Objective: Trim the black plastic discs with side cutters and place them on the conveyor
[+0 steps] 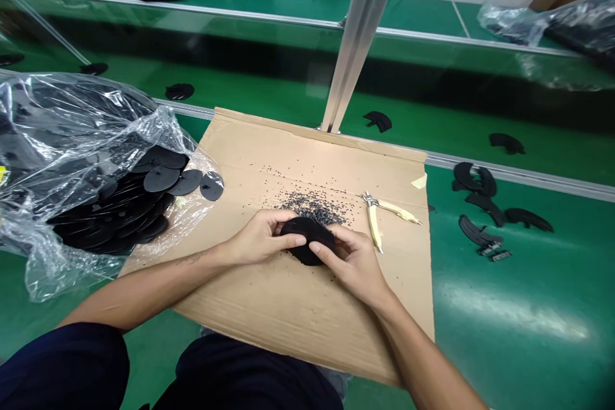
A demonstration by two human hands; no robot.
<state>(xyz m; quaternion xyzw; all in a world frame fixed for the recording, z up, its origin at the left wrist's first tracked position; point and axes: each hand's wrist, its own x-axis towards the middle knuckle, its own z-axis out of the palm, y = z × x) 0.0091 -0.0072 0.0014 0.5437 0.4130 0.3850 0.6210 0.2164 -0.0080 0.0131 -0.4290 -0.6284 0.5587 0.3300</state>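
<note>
Between my two hands is a black rounded plastic disc, held over a sheet of cardboard. My left hand grips its left edge, thumb on top and fingers underneath. On the other side my right hand pinches the disc with the thumb pressed on its face; most of those fingers are hidden behind it. Small black plastic clippings lie scattered just beyond the disc. To the right of them, side cutters with pale yellow handles rest spread on the cardboard.
A clear plastic bag at the left spills a pile of black discs onto the cardboard's edge. Several curved black parts lie on the green table at right. A metal post rises behind the cardboard, beside a green conveyor belt carrying parts.
</note>
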